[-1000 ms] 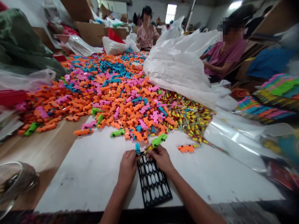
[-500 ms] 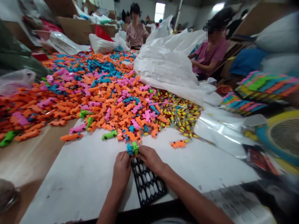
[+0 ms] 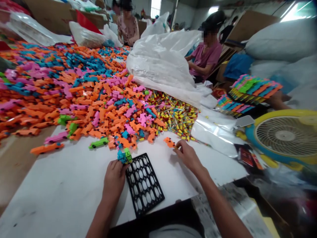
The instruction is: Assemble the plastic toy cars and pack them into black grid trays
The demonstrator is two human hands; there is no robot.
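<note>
A black plastic grid tray (image 3: 145, 183) lies on the white board in front of me. My left hand (image 3: 115, 175) is closed at its far left corner. A blue toy car (image 3: 121, 156) and a green toy car (image 3: 128, 154) stand upright at that same corner, just beyond my fingers. Out to the right, my right hand (image 3: 189, 154) pinches the near end of an orange toy car (image 3: 169, 142), which has a small yellow piece on it. The fingertips partly hide that yellow end.
A wide heap of orange, pink and blue toy cars (image 3: 81, 96) covers the far left. Small yellow tubes (image 3: 177, 115) lie beside it under a big white plastic bag (image 3: 160, 62). A fan (image 3: 284, 135) and stacked filled trays (image 3: 255, 87) stand right. Two people sit beyond.
My right hand has left the tray's corner, moved right and taken hold of the lone orange toy car. My left hand stays at the tray, and the view has swung right.
</note>
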